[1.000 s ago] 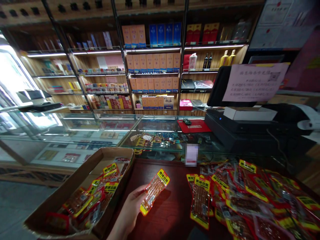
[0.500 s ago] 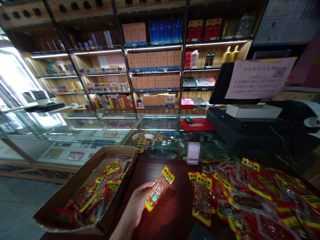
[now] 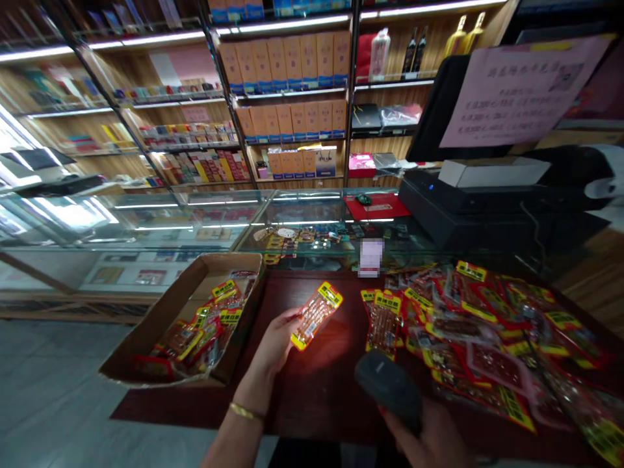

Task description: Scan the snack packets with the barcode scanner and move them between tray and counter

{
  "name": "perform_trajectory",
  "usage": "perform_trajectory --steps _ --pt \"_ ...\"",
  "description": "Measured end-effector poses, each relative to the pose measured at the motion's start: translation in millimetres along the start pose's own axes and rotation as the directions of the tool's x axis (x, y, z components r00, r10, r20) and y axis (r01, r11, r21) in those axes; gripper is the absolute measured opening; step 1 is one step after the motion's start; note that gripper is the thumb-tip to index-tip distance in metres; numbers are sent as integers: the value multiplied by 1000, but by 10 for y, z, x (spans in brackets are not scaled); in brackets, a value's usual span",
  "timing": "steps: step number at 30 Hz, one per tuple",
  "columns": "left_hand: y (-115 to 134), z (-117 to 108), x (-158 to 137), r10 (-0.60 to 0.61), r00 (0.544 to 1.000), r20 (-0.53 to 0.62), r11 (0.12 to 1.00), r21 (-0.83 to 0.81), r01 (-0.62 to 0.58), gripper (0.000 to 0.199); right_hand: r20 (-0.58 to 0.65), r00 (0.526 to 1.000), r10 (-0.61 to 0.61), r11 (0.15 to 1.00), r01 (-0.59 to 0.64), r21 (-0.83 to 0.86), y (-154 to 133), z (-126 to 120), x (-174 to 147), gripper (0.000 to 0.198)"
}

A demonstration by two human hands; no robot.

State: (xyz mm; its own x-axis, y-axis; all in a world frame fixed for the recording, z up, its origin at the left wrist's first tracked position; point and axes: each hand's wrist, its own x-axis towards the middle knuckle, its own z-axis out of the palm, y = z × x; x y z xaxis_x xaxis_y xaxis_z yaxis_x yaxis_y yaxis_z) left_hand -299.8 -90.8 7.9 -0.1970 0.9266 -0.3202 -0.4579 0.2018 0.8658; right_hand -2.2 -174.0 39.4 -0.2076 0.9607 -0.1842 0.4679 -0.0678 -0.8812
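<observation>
My left hand (image 3: 277,339) is closed on a snack packet (image 3: 318,316), a clear pack of brown sticks with yellow and red ends, held just over the dark red tabletop (image 3: 312,396). In my right hand (image 3: 422,426) is a dark barcode scanner (image 3: 387,383), its head pointing toward the held packet. A reddish glow lies on the table beside that packet. More of the same packets lie in a heap (image 3: 468,325) on the right. Others sit in an open cardboard box (image 3: 117,351) on the left.
A glass display counter (image 3: 205,211) stands beyond the table. At the right are a monitor (image 3: 439,104) with a pink paper sheet on it and a black cash drawer (image 3: 468,208). A red mat (image 3: 385,206) bears a mouse. Shelves of boxes and bottles line the back.
My right hand has come into view with the scanner, of which only a dark edge showed before. The view has tilted down. The left hand still holds the packet.
</observation>
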Motion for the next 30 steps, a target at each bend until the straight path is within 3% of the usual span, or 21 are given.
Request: perform_trajectory --steps 7,14,24,30 --pt "-81 72 4 -43 999 26 999 1 43 45 -29 997 -70 996 69 -53 42 82 102 23" --pt "-123 43 -6 10 998 64 1000 16 -11 48 -97 992 -80 997 80 -1 25 102 30 22" --pt "-152 71 -24 -44 996 78 999 -4 45 48 16 997 -79 994 80 -76 74 81 -6 34" --pt "-115 63 -59 -87 993 84 996 -9 89 48 -13 999 -35 999 35 -11 128 70 -7 30"
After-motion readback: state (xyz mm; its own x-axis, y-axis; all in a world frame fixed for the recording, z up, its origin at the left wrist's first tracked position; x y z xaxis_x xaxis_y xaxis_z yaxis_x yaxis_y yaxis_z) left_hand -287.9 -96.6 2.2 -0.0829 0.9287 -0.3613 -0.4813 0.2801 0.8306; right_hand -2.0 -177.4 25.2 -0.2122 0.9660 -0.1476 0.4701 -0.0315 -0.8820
